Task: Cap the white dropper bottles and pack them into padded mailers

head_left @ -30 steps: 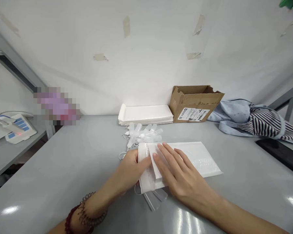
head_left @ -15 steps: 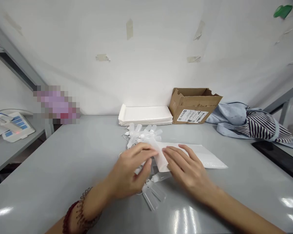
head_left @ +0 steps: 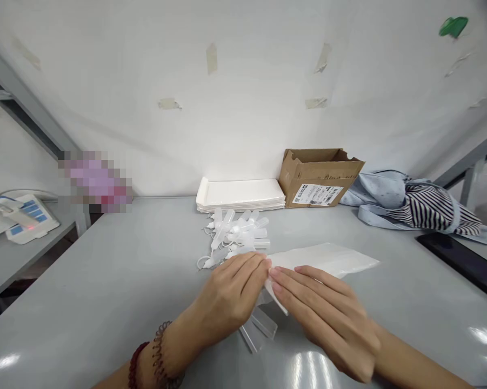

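A white padded envelope (head_left: 328, 258) lies across the table, its left end raised and bent between my hands. My left hand (head_left: 237, 286) is closed with its fingertips on that end. My right hand (head_left: 324, 313) grips the same end from the right, fingers straight and close together, its thumb hidden. Beyond my left hand lies a pile of small clear plastic squeeze bottles (head_left: 243, 229) with white tops and loop-like straps. A few more clear bottles (head_left: 259, 327) stick out below my hands, partly covered by them.
Against the wall stands a stack of white padded envelopes (head_left: 241, 192) beside an open cardboard box (head_left: 320, 178). On the right are a light blue and striped cloth bundle (head_left: 425, 200) and a black phone-like slab (head_left: 462, 265). A white device (head_left: 30, 216) sits on the left side table.
My left hand has closed on the envelope's left end, and that end now tilts down toward me. My right hand has shifted slightly nearer. The view has tilted up a little.
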A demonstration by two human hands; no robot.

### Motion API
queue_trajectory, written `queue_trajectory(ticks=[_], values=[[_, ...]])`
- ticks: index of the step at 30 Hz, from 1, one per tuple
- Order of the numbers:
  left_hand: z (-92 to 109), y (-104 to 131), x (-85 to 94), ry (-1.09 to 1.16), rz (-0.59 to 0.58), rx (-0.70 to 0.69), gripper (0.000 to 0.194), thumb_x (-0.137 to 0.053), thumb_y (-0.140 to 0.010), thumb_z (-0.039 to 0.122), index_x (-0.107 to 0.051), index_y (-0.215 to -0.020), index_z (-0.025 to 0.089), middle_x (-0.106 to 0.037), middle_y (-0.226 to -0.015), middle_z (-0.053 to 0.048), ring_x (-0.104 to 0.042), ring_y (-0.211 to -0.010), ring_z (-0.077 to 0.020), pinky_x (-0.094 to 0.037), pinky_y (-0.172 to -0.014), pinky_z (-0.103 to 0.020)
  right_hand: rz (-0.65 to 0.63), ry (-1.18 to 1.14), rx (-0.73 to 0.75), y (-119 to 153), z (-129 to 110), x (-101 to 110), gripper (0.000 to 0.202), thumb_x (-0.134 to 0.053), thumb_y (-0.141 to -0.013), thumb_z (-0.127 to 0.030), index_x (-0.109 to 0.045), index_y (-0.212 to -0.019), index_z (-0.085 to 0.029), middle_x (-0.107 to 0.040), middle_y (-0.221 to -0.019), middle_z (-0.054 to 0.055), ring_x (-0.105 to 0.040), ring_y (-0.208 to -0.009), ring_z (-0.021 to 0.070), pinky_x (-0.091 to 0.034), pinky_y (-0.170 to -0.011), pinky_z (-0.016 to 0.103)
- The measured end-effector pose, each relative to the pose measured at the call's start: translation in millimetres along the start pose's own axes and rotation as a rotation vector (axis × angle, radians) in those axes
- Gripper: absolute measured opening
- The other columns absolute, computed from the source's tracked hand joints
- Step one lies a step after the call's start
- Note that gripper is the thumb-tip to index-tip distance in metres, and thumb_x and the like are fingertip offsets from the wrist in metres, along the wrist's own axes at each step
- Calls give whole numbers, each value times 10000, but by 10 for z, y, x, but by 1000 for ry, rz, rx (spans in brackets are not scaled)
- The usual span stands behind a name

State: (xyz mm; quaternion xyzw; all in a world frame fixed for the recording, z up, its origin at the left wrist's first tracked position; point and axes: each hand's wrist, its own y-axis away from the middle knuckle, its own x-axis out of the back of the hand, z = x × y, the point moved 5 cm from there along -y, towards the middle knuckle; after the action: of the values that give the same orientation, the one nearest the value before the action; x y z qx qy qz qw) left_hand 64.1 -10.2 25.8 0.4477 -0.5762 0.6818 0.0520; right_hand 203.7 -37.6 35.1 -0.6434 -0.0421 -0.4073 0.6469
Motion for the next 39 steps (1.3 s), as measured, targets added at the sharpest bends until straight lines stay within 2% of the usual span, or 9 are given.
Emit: queue_trajectory(ticks=[6, 10, 11, 14, 17, 21, 23, 28, 39], values=[[3, 30, -112, 91, -57, 90, 184, -394, -892, 52, -529, -1004, 108, -644, -758, -69, -592, -671, -163, -512, -590, -284, 194, -26, -141, -78, -39, 136, 318, -391, -901, -100, -610, -1131, -93, -723, -799, 95, -682, -816, 212, -546, -639, 348], [50, 26, -179, 200, -95, 140, 191, -392, -885, 32, -538, -954, 135, -581, -664, -24, -483, -580, -140, -430, -527, -261, -12, -24, -98, -173, 81, 182, 274, -405, -888, -69, -605, -1069, -113, -698, -742, 73, -646, -692, 177, -514, -603, 323], [41, 24, -195, 225, -112, 162, 194, -392, -893, 36, -536, -981, 133, -590, -687, -29, -492, -606, -144, -435, -538, -258, -108, -5, -91, -175, 165, 171, 250, -413, -882, -57, -613, -1017, -124, -693, -742, 68, -622, -642, 158, -496, -588, 306], [-58, 29, -211, 255, -118, 271, 246, -380, -923, 65, -502, -1130, 122, -619, -778, -50, -536, -712, -156, -471, -593, -257, -148, 170, -237, -130, 614, 211, 237, -412, -894, -71, -600, -781, -162, -646, -633, 34, -523, -503, 118, -415, -517, 263], [-203, 56, -171, 254, -64, 423, 276, -390, -929, 99, -487, -1184, 144, -624, -793, -35, -553, -739, -149, -486, -652, -267, -529, 225, -397, 7, 1140, -26, 255, -383, -924, -126, -621, -835, -142, -633, -648, 31, -566, -570, 129, -413, -525, 237], [-309, 82, -119, 259, -46, 597, 276, -453, -905, 162, -477, -1180, 180, -636, -807, -10, -542, -668, -131, -465, -606, -254, -721, 249, -383, 91, 1562, -416, 171, -489, -878, -86, -632, -799, -136, -647, -702, 20, -596, -638, 120, -436, -572, 220], [-328, 83, -107, 286, -54, 659, 317, -482, -885, 192, -445, -1200, 188, -644, -867, -16, -525, -626, -117, -460, -576, -247, -787, 304, -368, 129, 1652, -635, 110, -539, -894, -175, -630, -857, -125, -650, -809, 30, -615, -738, 142, -488, -689, 287], [-373, 87, -101, 309, -50, 741, 357, -489, -864, 208, -411, -1213, 191, -631, -906, -25, -486, -574, -96, -433, -519, -223, -849, 433, -328, 219, 1679, -974, 280, -559, -902, -316, -574, -1114, -133, -594, -1118, 86, -597, -968, 201, -504, -823, 404], [-413, 116, -100, 359, -17, 818, 339, -481, -877, 209, -413, -1207, 183, -620, -877, -16, -498, -567, -89, -413, -492, -195, -839, 427, -283, 301, 1702, -1081, 278, -552, -908, -302, -565, -1131, -137, -592, -1123, 86, -602, -949, 193, -519, -797, 384]])
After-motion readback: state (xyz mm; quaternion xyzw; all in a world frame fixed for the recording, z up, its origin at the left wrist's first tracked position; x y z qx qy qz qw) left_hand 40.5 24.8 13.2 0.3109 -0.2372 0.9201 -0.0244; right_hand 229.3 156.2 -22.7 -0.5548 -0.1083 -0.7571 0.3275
